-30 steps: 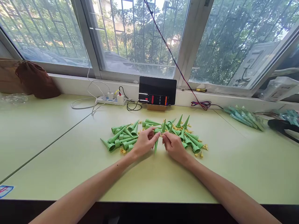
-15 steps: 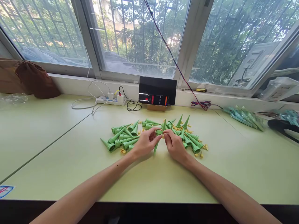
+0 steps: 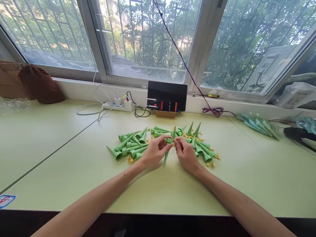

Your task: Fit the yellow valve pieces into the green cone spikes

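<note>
My left hand [image 3: 154, 150] is closed on a green plastic watering spike [image 3: 167, 158], its ribbed collar between thumb and fingers and its point tilted down toward me. Close beside it, my right hand [image 3: 185, 152] has its fingertips pinched together against the spike's collar. What sits in that pinch is too small and covered to make out, though a bit of yellow shows just below. Loose green spikes [image 3: 130, 144] lie heaped to the left. More green spikes [image 3: 206, 152] lie to the right, with small yellow plastic valves [image 3: 217, 156] scattered around them.
A dark tablet with a lit phone [image 3: 169, 106] before it stands at the back on a small cardboard support [image 3: 166, 114]. A power strip [image 3: 117, 106] with cables lies left of it. Bundled wires [image 3: 214, 111] and bagged green pieces [image 3: 259, 125] lie to the right.
My right fingertips have come slightly closer against the spike's collar. The left hand keeps its hold; the view has shifted only a little.
</note>
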### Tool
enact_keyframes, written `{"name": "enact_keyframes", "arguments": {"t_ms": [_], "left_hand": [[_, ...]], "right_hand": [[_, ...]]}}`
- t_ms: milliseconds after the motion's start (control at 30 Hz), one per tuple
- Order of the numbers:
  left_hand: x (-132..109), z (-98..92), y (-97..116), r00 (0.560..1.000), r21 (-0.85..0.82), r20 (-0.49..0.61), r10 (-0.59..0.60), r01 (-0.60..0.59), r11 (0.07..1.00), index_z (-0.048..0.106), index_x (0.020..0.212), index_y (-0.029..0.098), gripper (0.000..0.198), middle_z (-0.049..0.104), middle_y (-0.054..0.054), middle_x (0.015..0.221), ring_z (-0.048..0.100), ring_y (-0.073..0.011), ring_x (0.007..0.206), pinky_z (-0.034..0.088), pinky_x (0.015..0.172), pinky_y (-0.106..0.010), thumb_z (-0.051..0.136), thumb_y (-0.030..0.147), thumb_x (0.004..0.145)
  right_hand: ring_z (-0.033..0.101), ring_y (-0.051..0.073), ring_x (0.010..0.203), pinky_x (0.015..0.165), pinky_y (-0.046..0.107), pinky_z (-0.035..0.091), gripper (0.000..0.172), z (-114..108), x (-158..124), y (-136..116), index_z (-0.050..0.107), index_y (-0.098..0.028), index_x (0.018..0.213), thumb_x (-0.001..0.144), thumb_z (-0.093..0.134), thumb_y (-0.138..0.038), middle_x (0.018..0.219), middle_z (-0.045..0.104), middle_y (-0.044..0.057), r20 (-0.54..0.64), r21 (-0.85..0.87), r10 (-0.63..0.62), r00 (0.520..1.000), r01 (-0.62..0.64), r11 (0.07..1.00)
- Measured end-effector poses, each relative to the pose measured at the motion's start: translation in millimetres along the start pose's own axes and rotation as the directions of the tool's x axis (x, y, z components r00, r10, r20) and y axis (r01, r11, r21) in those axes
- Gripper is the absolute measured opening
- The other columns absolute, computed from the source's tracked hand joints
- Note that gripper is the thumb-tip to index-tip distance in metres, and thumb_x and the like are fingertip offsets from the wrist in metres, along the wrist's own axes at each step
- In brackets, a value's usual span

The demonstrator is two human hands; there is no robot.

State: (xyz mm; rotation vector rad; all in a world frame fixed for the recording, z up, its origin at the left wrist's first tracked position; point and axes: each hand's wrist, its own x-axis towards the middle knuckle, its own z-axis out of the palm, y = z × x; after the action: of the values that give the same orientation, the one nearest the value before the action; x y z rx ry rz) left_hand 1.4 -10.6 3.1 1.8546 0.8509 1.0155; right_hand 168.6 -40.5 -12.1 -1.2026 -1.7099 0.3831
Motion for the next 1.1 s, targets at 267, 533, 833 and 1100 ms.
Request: {"name": "enact_keyframes", "arguments": {"t_ms": [267, 533, 833, 1100], "left_hand": [[5, -3.5, 5, 0.987, -0.306, -0.009, -0.160, 0.149, 0.940, 0.060, 0.109, 0.015, 0.046, 0.060, 0.002, 0.065, 0.048, -0.0091, 0.045, 0.044, 0.041, -0.022, 0.071, 0.050, 0.081], [5, -3.7, 3, 0.983, -0.345, -0.013, -0.185, 0.169, 0.923, 0.060, 0.103, 0.015, 0.042, 0.061, 0.002, 0.064, 0.048, -0.0084, 0.045, 0.045, 0.043, -0.021, 0.072, 0.048, 0.080], [3, -0.3, -3, 0.990, -0.243, -0.005, -0.139, 0.134, 0.961, 0.057, 0.103, 0.016, 0.041, 0.061, 0.003, 0.063, 0.049, -0.0086, 0.043, 0.045, 0.045, -0.022, 0.067, 0.051, 0.084], [2, -0.3, -5, 0.998, -0.159, 0.004, -0.058, 0.058, 0.986, 0.056, 0.116, 0.016, 0.046, 0.056, 0.004, 0.065, 0.048, -0.0087, 0.044, 0.042, 0.042, -0.021, 0.063, 0.052, 0.087]], "right_hand": [[0.057, 0.015, 0.065, 0.058, 0.025, 0.045, 0.015, -1, 1, 1, 0.056, -0.021, 0.103, 0.098, 0.050, -0.034, 0.078, 0.062, 0.001, 0.000, 0.078, -0.023, 1.000, 0.022, 0.997], [0.063, 0.019, 0.082, 0.069, 0.030, 0.052, 0.018, 1, 2, 7, 0.061, -0.020, 0.110, 0.098, 0.052, -0.029, 0.096, 0.067, 0.007, 0.013, 0.011, -0.148, 0.989, 0.148, 0.989], [0.062, 0.020, 0.082, 0.073, 0.031, 0.050, 0.015, -1, 3, 11, 0.063, -0.019, 0.105, 0.100, 0.049, -0.025, 0.091, 0.066, 0.007, 0.016, -0.068, -0.230, 0.973, 0.231, 0.971], [0.054, 0.018, 0.072, 0.067, 0.029, 0.043, 0.025, 0, 0, 6, 0.059, -0.019, 0.086, 0.103, 0.042, -0.027, 0.081, 0.060, 0.005, 0.055, -0.123, -0.206, 0.977, 0.212, 0.970]]}}
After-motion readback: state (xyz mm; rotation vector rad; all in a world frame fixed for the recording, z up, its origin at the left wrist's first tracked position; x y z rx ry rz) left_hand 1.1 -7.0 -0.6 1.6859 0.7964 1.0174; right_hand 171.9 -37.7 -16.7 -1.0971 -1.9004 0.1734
